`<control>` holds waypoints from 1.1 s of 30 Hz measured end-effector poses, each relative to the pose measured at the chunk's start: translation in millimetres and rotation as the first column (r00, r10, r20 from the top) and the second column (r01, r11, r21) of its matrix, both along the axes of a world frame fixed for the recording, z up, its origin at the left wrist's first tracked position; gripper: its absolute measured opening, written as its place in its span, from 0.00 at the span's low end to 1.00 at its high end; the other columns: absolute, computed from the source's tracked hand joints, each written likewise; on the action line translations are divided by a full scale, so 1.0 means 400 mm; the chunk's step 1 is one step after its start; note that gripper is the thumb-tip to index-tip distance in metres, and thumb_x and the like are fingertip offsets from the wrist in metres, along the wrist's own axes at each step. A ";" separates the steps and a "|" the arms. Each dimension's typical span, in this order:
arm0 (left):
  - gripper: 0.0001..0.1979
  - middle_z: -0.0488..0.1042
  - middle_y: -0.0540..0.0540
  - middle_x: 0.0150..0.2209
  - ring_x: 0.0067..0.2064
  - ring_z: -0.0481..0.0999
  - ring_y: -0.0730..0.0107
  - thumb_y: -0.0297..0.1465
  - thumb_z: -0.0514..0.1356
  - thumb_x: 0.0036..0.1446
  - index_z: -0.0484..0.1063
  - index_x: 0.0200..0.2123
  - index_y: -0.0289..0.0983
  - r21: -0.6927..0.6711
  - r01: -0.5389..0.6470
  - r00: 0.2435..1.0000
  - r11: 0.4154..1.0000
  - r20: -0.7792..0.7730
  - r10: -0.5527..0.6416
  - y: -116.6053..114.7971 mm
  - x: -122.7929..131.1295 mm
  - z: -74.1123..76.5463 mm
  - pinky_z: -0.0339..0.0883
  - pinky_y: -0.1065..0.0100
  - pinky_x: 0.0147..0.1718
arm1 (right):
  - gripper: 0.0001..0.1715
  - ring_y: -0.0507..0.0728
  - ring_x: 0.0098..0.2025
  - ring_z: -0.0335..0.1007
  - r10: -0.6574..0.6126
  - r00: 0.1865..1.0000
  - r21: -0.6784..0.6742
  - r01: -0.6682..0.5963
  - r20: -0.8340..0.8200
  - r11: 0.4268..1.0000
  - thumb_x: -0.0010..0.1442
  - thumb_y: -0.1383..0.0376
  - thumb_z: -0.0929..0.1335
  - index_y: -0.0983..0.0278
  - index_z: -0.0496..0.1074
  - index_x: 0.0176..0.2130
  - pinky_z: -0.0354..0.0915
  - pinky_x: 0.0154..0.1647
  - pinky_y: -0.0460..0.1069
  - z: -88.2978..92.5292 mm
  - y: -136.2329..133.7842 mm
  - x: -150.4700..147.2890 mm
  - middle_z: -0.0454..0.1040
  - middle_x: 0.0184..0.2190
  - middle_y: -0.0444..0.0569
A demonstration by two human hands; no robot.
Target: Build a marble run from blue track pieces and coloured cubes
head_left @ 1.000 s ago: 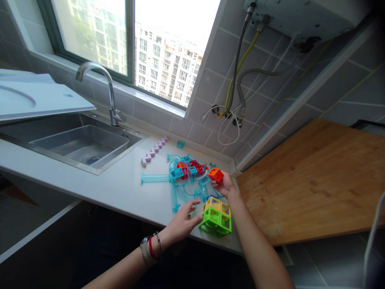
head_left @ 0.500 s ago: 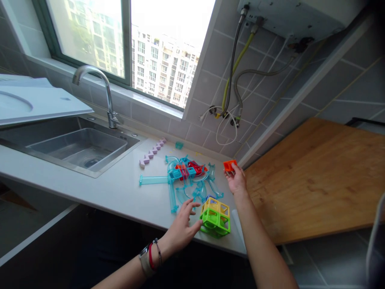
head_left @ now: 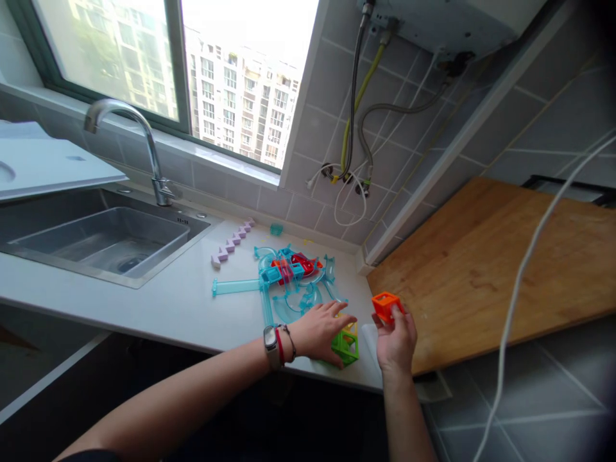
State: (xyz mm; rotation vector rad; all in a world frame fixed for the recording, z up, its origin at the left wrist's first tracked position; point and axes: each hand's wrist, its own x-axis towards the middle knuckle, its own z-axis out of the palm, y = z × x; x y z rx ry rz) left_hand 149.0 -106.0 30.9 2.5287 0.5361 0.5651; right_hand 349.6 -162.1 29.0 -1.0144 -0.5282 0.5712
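Observation:
An orange cube frame is pinched in my right hand, raised beside the counter's right end. My left hand lies over the green and yellow cube block, fingers spread and bent around its top and left side, hiding much of it. Whether the palm presses on the block cannot be made out. Just behind that hand, clear blue track pieces lie in a loose pile, with red pieces among them.
A zigzag row of lilac pieces and a small teal piece lie farther back. On the left are a sink and faucet. A wooden board stands right, crossed by a white cable.
My left hand has moved right, onto the green and yellow block. My right hand has come lower and nearer with the orange cube. The view has shifted to the right.

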 end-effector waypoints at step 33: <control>0.29 0.78 0.37 0.50 0.51 0.79 0.52 0.50 0.57 0.63 0.68 0.58 0.35 -0.960 0.273 0.896 0.058 0.276 0.349 0.664 0.229 0.154 0.77 0.52 0.46 | 0.17 0.63 0.36 0.74 0.372 0.922 -0.171 -0.350 0.113 0.921 0.53 0.47 0.73 0.52 0.79 0.39 0.72 0.34 0.55 -0.248 -0.060 -0.099 0.75 0.37 0.52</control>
